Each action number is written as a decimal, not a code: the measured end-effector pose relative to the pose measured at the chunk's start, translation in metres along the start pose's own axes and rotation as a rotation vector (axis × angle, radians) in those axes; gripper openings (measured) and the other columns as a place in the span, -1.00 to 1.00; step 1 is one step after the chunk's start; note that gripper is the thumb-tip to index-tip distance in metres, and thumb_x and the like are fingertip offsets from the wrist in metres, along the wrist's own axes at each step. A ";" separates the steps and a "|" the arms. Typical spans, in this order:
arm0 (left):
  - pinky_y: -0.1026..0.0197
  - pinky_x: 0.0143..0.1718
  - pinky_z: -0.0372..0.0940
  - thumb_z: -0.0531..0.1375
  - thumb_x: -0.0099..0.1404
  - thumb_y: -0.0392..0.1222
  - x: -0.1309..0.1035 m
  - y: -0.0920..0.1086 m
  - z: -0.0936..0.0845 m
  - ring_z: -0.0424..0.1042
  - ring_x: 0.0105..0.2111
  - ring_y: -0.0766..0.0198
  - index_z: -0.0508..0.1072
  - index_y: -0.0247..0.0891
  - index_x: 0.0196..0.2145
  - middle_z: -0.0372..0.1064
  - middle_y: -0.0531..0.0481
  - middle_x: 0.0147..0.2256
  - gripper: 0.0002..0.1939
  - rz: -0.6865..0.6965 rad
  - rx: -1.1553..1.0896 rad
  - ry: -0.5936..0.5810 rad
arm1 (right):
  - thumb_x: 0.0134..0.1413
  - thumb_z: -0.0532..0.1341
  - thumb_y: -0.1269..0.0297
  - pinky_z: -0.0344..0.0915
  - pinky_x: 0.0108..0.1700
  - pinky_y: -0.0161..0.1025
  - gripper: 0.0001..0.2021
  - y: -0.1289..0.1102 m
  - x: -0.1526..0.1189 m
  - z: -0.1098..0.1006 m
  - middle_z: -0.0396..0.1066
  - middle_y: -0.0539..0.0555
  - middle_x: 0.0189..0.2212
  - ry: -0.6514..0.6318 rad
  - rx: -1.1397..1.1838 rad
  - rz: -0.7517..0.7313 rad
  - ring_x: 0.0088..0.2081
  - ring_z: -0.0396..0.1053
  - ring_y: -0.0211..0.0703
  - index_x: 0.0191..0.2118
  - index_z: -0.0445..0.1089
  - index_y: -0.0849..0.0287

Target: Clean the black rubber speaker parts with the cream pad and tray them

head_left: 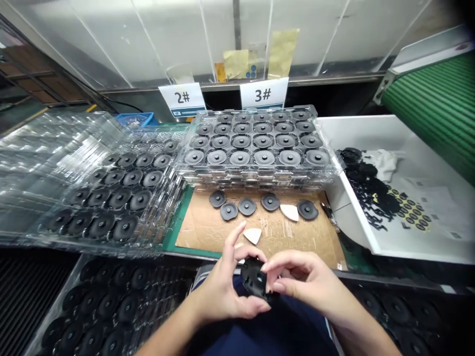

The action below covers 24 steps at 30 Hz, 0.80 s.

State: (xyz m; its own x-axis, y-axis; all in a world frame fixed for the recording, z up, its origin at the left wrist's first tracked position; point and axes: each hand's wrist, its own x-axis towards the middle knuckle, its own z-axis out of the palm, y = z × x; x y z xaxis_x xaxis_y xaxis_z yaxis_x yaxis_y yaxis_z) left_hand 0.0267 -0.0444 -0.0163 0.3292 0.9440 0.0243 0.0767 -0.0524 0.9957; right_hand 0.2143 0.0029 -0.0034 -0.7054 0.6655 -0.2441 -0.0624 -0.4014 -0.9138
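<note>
A round black plastic part [253, 278] is held up in front of my lap, its face with small holes turned partly toward me. My left hand [222, 284] grips it by the rim between thumb and fingers, with the index finger raised. At its right side my right hand [309, 277] has thumb and fingers pinched together against the face; whatever is between those fingertips is hidden. Beyond my hands, several dark grey discs with a centre knob [247, 206] lie on a cardboard sheet [208, 237]. Two white wedge-shaped pieces [253, 236] lie there too, one nearer my hands.
Stacked clear trays [260, 174] of discs stand behind the cardboard, with more trays [111, 198] at left. A white bin [361, 217] at right holds black parts and yellow-backed stickers [413, 210]. A green ribbed roll [438, 104] rises behind it. A blue box [136, 120] sits back left.
</note>
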 end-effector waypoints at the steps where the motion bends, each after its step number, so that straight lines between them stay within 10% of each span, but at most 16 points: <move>1: 0.03 0.02 0.11 0.31 -0.02 -0.05 -0.003 0.001 0.002 0.33 -0.11 0.15 -0.43 -0.05 0.20 0.30 -0.05 -0.13 0.10 -0.018 -0.041 -0.017 | -0.08 0.32 0.35 0.25 -0.33 -0.40 -0.81 -0.001 -0.001 0.001 0.43 -0.02 -0.45 -0.033 0.024 0.027 -0.41 0.36 -0.34 -0.25 0.47 0.13; 7: 0.05 0.01 0.12 0.39 -0.17 -0.13 -0.021 0.001 0.015 0.35 -0.14 0.17 -0.41 -0.01 0.20 0.36 0.01 -0.17 0.22 -0.003 -0.036 -0.006 | -0.14 0.34 0.42 0.28 -0.33 -0.43 -0.92 -0.002 -0.014 0.010 0.44 -0.02 -0.48 -0.168 0.147 0.095 -0.41 0.39 -0.36 -0.44 0.43 0.24; 17: 0.06 0.01 0.13 0.40 -0.18 -0.18 -0.022 0.002 0.010 0.31 -0.07 0.14 -0.18 0.03 0.18 0.34 -0.05 -0.06 0.10 0.087 -0.003 0.093 | -0.22 0.39 0.39 0.31 -0.35 -0.43 -0.81 0.005 -0.019 0.014 0.49 -0.01 -0.49 0.019 0.184 0.049 -0.43 0.44 -0.32 -0.39 0.42 0.19; 20: 0.22 -0.28 0.22 0.40 -0.23 -0.15 -0.021 -0.005 0.006 0.37 -0.37 0.22 0.45 -0.17 -0.29 0.43 0.04 -0.40 -0.55 -0.091 0.012 -0.051 | -0.17 0.36 0.26 0.26 -0.43 -0.45 -0.81 0.010 -0.016 0.005 0.43 -0.04 -0.59 0.066 0.090 0.044 -0.52 0.37 -0.35 -0.38 0.42 0.19; 24: 0.32 -0.56 0.07 0.27 -0.04 0.00 -0.021 -0.021 0.000 0.20 -0.62 0.39 0.33 -0.26 -0.68 0.14 0.15 -0.68 -0.70 -0.277 -0.022 -0.062 | -0.12 0.29 0.06 0.24 -0.47 -0.43 -0.74 0.037 -0.002 -0.020 0.35 -0.04 -0.61 0.336 -0.189 0.007 -0.57 0.31 -0.33 -0.42 0.43 0.17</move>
State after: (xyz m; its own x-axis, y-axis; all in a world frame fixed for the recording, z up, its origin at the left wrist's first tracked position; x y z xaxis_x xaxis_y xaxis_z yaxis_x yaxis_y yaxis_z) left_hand 0.0181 -0.0633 -0.0378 0.3557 0.8995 -0.2539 0.1513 0.2126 0.9653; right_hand 0.2276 -0.0006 -0.0435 -0.4323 0.8450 -0.3148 0.0950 -0.3044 -0.9478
